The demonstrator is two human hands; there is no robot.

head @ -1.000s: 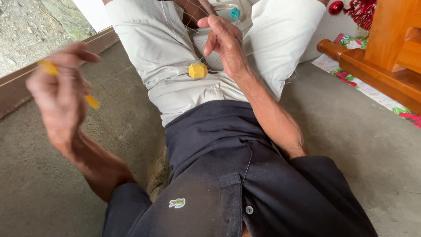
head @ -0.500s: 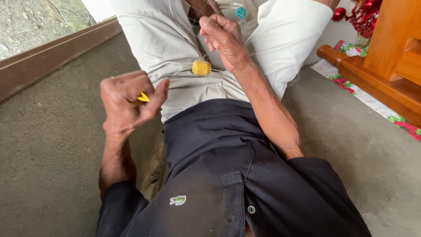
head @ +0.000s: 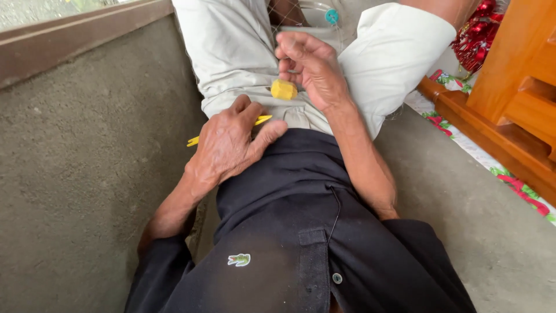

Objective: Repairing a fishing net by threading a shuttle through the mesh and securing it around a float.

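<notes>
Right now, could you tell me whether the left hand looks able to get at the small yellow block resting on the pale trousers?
Probably yes. The left hand lies just below the small yellow block with bare cloth between them, though its fingers already hold a thin yellow stick.

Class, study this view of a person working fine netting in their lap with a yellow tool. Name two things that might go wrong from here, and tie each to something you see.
1. The left hand presses a thin yellow needle flat against the lap; its pointed end sticks out and might snag the pale shorts.
2. The right hand pinches fine net strands above a small yellow float; the strands are barely visible and may tangle or slip.
</notes>
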